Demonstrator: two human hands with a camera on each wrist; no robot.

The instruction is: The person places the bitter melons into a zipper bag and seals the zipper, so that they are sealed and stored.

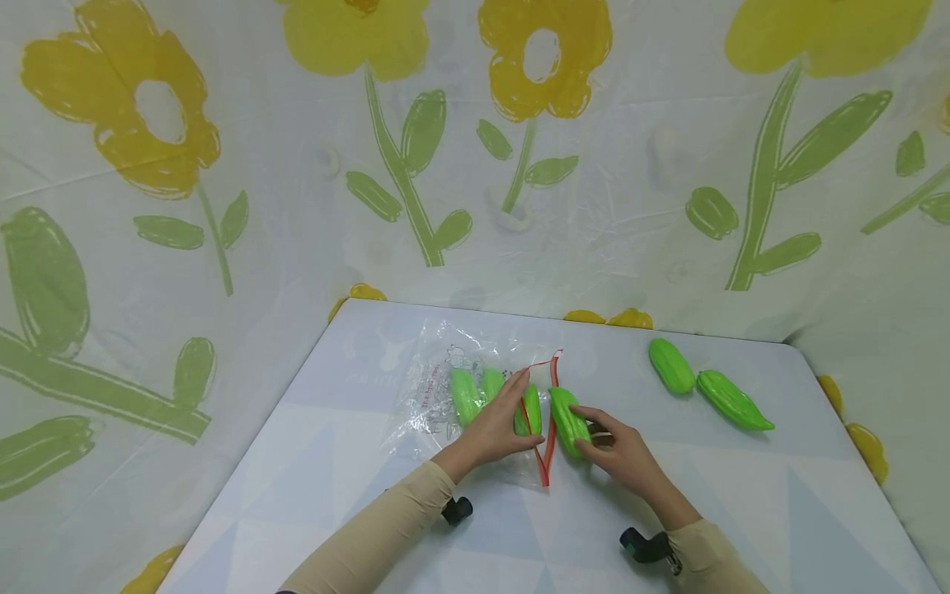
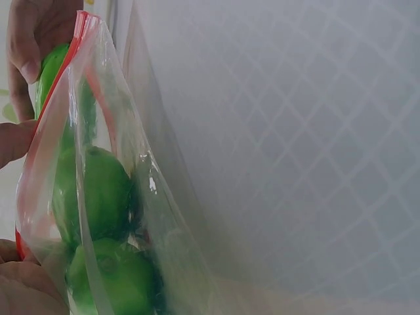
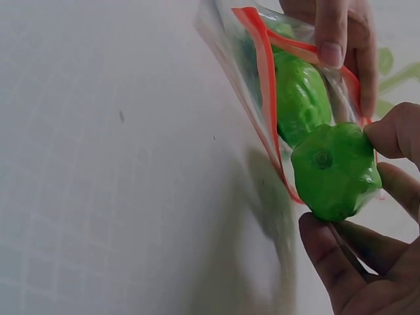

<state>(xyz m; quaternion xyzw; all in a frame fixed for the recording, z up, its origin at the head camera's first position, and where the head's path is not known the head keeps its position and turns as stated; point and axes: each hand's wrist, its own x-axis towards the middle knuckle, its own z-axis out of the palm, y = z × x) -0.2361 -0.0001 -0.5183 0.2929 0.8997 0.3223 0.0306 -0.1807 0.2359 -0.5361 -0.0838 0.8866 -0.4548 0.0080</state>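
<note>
A clear zip bag [image 1: 419,404] with a red-edged mouth [image 1: 551,445] lies in the middle of the table in the head view. Several ridged green gourds [image 1: 465,394] are inside it, seen through the plastic. My left hand [image 1: 491,431] grips the bag near its mouth, thumb and fingers spread along the red edge, which stands parted in the right wrist view. A further green gourd [image 3: 335,172] is in my right hand [image 1: 623,452], held between thumb and fingertips, one end right at the mouth. Inside, another gourd [image 3: 302,98] sits close behind that opening.
Two loose green gourds, one blunt [image 1: 671,365] and one pointed [image 1: 733,400], lie on the table [image 1: 742,495] at the back right. A curtain [image 1: 594,206] with printed flowers hangs behind the table. Black wrist mounts [image 1: 644,546] sit near both sleeves.
</note>
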